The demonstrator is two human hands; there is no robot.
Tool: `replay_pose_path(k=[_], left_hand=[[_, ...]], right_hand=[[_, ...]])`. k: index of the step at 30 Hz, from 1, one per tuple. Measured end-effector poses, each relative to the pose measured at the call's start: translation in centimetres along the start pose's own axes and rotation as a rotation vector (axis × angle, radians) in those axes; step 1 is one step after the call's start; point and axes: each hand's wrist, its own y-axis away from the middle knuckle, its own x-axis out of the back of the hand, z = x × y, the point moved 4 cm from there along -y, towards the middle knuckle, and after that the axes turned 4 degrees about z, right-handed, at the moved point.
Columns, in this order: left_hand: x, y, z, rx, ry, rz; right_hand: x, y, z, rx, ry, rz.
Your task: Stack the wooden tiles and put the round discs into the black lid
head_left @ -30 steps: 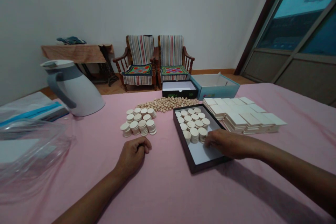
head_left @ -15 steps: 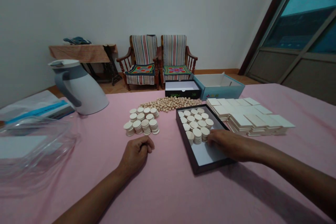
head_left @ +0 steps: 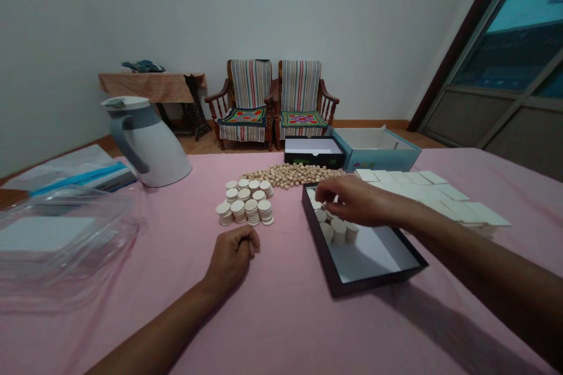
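Loosely curled, my left hand [head_left: 232,253] rests on the pink cloth, just below stacks of white round discs [head_left: 251,208]. Nothing shows in it. My right hand [head_left: 352,198] is over the black-rimmed tray [head_left: 328,266], its fingers bent down above the left part. Whether those fingertips hold a disc cannot be made out. Stacks of white discs [head_left: 338,230] stand in the tray, the farther ones partly hidden by the hand. The near right part of the tray shows its bare white bottom.
Behind lie many small wooden pieces [head_left: 290,176], a black box [head_left: 314,159] and a light blue box [head_left: 382,158]. White square tiles [head_left: 444,196] are piled right. A jug [head_left: 153,149] and clear plastic containers [head_left: 65,246] stand left.
My right hand has moved up and left, from the near disc stacks to above the tray's farther stacks. My left hand stays in place on the cloth. The view has shifted slightly.
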Motion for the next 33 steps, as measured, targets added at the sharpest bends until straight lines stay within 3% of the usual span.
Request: replay_pose_path(k=[3,7,12,19,33], left_hand=[[0.0,0.0,0.0,0.009,0.017,-0.013],[0.0,0.1,-0.1,0.028,0.035,-0.024],[0.1,0.0,-0.1,0.017,0.033,-0.039],[0.1,0.0,-0.3,0.013,0.039,-0.048],[-0.1,0.0,-0.6,0.003,0.042,-0.051]], right_hand=[[-1.1,-4.7,-1.1,0.028,0.083,0.058],[-4.0,-10.2,-1.5,0.100,0.154,-0.010],[-7.3,-14.5,-2.0,0.129,0.181,-0.076],[-9.5,-15.9,-2.8,0.125,0.204,-0.135],[-9.9,-16.1,-3.1,0.141,0.246,-0.152]])
